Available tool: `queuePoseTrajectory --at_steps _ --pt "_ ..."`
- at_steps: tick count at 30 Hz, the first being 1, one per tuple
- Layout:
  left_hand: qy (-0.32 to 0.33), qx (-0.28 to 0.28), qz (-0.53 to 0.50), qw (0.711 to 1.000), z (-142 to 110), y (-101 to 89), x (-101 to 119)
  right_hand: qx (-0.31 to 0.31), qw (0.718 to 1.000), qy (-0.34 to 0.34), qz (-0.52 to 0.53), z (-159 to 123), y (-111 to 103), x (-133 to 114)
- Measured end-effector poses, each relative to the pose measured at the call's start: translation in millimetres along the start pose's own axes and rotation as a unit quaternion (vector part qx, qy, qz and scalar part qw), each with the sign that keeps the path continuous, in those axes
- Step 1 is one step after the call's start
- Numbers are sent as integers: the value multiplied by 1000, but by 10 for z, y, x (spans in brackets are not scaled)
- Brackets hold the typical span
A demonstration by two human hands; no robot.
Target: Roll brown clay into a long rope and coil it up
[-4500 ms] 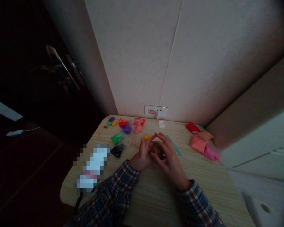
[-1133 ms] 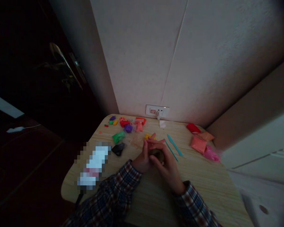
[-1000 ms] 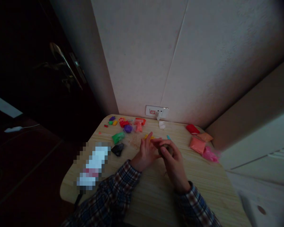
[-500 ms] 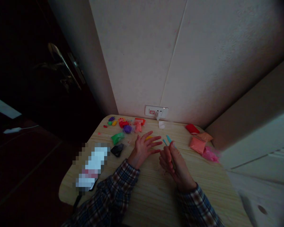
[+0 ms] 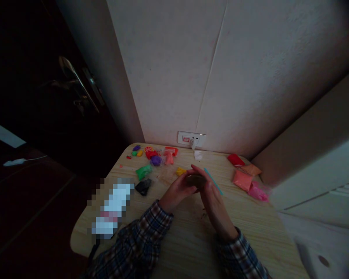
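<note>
a dark olive-brown lump, partly hidden, its visible edge curved, is held between the left hand and the right hand.

The rounded olive-brown lump looks matt and smooth, the pale tabletop wood-grained — with the green packet and the salmon-pink square packet in glossy clear plastic, the slim turquoise stick smooth plastic, the blue-and-brown plaid sleeves matt woven cloth, and the long door-handle plate shiny metal.
</note>
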State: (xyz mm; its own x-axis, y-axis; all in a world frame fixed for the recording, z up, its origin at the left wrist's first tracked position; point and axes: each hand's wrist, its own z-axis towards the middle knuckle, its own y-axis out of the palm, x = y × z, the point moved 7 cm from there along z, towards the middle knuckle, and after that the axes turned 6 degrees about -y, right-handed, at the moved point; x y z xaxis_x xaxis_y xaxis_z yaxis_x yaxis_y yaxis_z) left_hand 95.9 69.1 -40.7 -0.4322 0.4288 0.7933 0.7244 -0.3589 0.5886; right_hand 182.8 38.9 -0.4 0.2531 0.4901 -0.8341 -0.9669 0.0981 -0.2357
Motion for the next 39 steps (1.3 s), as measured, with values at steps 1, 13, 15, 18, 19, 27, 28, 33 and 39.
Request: queuePoseTrajectory --at_steps 1,13,15,18,19,27,28,33,39 --pt "9 14 9 1000 -1 -22 29 -10 1000 4 2 -6 16 -7" --pt "74 55 90 992 -77 -142 271 18 994 -10 -109 16 -149 66" --pt "87 71 109 988 -83 -144 308 16 995 27 -95 0 -144 126" --pt "84 102 150 980 -90 -143 326 -23 994 78 -71 -15 -60 190" --pt "78 112 164 977 -94 -144 324 -38 993 91 -65 -18 -29 202" --pt "59 146 220 963 -99 -186 352 -72 987 103 -101 -14 23 179" --pt "59 146 214 964 -97 -195 364 -73 987 101 -105 -15 23 166" --pt "61 144 171 973 -106 -227 382 -60 988 79 -118 -15 20 85" --pt "110 136 134 975 -140 -196 421 -28 991 -3 -132 -16 -62 3"
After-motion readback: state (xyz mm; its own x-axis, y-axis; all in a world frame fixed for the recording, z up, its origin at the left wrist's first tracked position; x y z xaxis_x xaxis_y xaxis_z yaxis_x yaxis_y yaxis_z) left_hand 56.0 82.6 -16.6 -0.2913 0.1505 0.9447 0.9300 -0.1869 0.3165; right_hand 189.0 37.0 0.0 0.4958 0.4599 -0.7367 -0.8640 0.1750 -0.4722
